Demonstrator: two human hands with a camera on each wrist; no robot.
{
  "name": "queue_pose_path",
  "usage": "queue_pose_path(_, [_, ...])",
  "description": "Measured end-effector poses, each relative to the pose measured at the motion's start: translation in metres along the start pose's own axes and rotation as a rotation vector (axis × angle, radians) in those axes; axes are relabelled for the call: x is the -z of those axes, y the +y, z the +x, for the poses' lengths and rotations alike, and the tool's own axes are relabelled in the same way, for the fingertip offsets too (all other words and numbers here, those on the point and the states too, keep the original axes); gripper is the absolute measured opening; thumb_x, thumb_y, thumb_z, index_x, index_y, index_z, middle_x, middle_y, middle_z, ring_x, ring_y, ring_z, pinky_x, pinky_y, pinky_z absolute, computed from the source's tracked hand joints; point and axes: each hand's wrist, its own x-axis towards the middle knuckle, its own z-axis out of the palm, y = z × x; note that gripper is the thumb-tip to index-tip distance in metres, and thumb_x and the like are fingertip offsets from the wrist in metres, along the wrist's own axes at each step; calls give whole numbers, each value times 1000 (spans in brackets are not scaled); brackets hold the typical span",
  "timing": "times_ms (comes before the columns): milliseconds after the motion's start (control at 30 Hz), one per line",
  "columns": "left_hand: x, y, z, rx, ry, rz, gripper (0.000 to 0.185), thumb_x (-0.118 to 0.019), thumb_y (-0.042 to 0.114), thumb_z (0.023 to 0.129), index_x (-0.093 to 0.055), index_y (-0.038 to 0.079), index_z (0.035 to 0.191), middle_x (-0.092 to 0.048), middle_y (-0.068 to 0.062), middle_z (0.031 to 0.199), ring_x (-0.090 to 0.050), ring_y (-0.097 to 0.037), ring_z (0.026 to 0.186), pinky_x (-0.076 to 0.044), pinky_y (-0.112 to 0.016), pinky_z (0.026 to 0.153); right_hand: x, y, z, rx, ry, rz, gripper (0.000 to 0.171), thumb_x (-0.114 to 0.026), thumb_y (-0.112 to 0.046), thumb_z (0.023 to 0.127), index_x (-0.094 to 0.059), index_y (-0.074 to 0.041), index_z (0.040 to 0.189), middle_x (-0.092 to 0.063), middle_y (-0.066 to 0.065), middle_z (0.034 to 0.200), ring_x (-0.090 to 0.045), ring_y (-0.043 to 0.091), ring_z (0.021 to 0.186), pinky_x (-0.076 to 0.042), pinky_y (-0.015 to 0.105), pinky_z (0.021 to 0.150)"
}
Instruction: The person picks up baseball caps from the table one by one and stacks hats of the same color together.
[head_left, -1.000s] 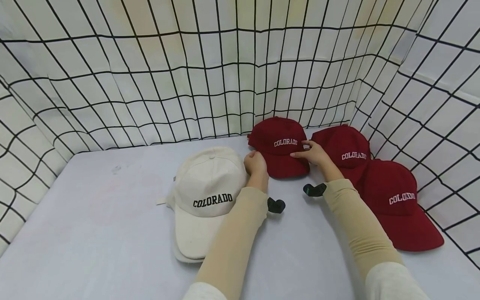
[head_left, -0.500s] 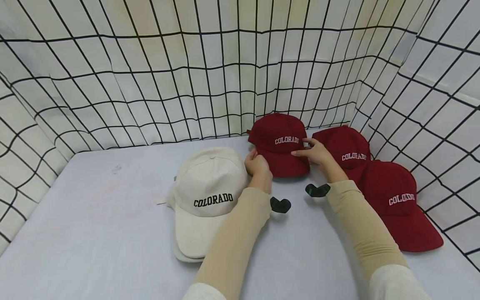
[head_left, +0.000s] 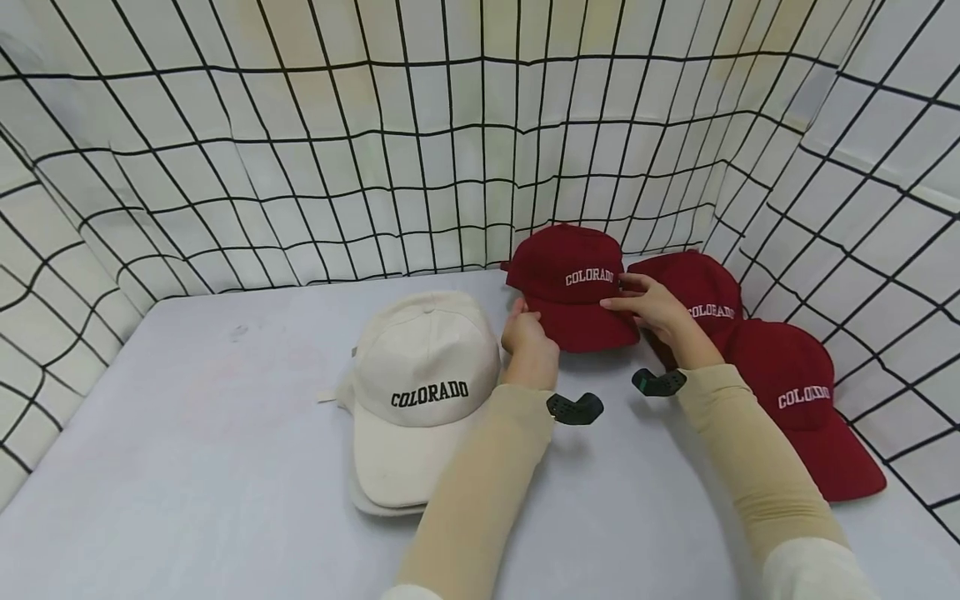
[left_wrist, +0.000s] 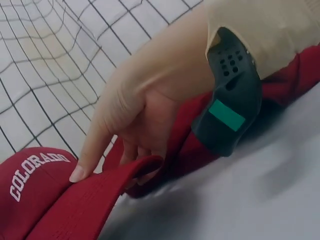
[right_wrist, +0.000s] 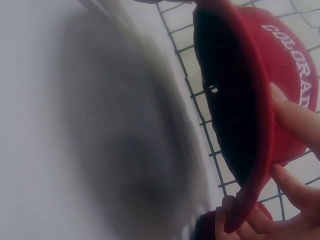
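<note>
Both the left hand [head_left: 528,333] and right hand [head_left: 651,302] pinch the brim of one red cap [head_left: 573,279], lifted off the desk [head_left: 225,450] but not yet placed; two red caps [head_left: 787,392] and the white caps [head_left: 420,383] lie untouched.

Lower white cap [head_left: 375,504] mostly hidden beneath upper one [head_left: 420,375].

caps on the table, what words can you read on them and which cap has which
"COLORADO", black letters, on the cream cap.
"COLORADO", white letters, on the red cap held by the left hand and the right hand.
"COLORADO", partly hidden by the right hand, on the red cap behind it.
"COLORADO", white letters, on the nearest red cap.
</note>
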Motion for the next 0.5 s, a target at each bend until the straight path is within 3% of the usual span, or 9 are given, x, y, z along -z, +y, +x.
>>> queue_pose_path(167, [4,3,-12,37,-46,-24,58,-36,-14,88,-55,-6,142,-48,-16,153,-38,-32,144,-31,-40,118,6,1,-6,-2,-15,-6,89,-72,-18,97,-15,-10,165,-24,22,164,-28,34,148,-26,51,119])
queue_pose_path(300, [7,3,-18,105,-70,-75,56,-36,-10,91,-53,-5,144,-46,-19,153,-41,-31,142,-32,-39,117,10,1,-10,3,-13,-8,87,-72,-16,97,-17,-10,164,-26,23,163,-28,35,146,-26,51,119])
queue_pose_path(500, [13,4,-33,172,-62,-63,56,-39,-6,91,-56,2,144,-51,-16,148,-46,-25,128,-35,-33,107,17,0,-20,13,-37,-39,87,-72,-18,98,-16,-10,164,-26,24,163,-29,37,146,-25,52,119])
